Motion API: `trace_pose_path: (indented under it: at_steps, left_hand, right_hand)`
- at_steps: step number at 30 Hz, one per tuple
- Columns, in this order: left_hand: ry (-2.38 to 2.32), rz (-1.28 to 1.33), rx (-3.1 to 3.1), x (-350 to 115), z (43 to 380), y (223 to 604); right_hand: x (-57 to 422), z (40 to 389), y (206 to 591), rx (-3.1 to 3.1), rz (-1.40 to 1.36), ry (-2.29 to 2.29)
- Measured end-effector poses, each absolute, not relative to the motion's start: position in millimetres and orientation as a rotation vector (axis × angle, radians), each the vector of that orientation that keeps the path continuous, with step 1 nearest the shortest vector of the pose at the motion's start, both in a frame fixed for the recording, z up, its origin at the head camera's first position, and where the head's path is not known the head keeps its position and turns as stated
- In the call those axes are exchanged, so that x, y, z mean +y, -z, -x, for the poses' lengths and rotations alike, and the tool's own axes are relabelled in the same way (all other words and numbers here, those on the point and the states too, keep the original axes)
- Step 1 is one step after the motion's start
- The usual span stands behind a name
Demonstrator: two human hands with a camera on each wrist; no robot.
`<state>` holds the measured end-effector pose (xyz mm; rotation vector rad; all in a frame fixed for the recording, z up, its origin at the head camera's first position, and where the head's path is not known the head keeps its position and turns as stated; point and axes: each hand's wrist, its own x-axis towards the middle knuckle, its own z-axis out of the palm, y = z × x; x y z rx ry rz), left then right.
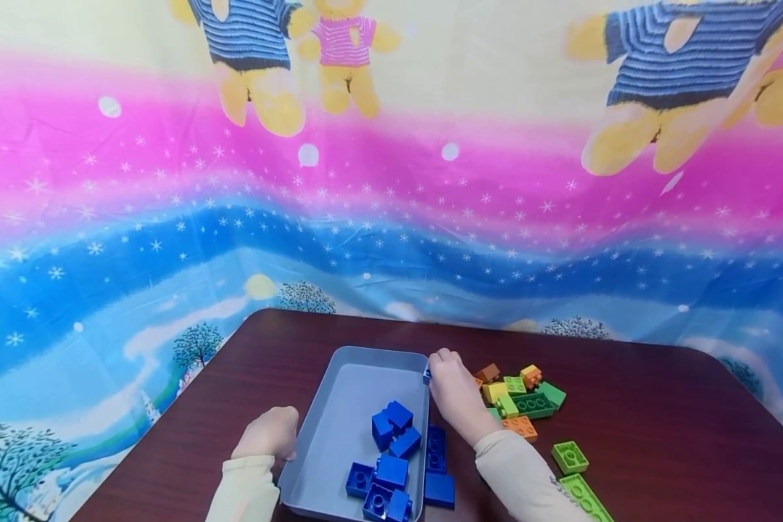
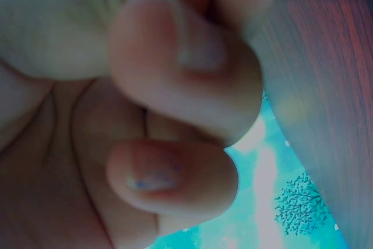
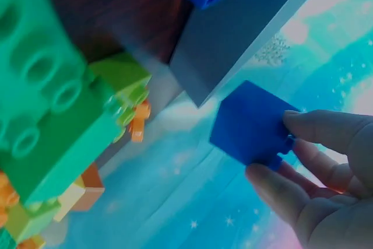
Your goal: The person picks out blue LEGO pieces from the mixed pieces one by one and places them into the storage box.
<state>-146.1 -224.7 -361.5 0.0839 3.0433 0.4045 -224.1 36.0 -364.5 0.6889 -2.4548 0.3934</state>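
My right hand (image 1: 453,388) is at the far right corner of the grey tray (image 1: 320,406). It pinches a blue toy brick (image 3: 250,123) between thumb and fingertips, seen from below in the right wrist view; in the head view the hand hides most of it. Inside the tray several blue bricks (image 1: 391,471) lie loose toward the near right. By the tray's left wall, my left hand (image 1: 267,433) has its fingers curled in. The left wrist view shows those curled fingers (image 2: 175,74) close up, with nothing visible between them.
Just outside the tray's right wall lie two more blue bricks (image 1: 439,489). Farther right is a mixed pile of green, yellow, orange and brown bricks (image 1: 531,404). Lime bricks (image 1: 570,457) lie nearer. Behind the dark wooden table (image 1: 678,406) hangs a printed cloth (image 1: 391,181).
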Motion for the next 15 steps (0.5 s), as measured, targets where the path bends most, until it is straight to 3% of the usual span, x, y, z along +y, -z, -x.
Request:
trace_pose_path:
  at_steps: [15]
  left_hand:
    - [-0.413, -0.062, 3.022, -223.9, 146.3, 360.7]
  right_hand:
    - [15.9, 221.5, 382.7, -2.473, -0.896, -0.418]
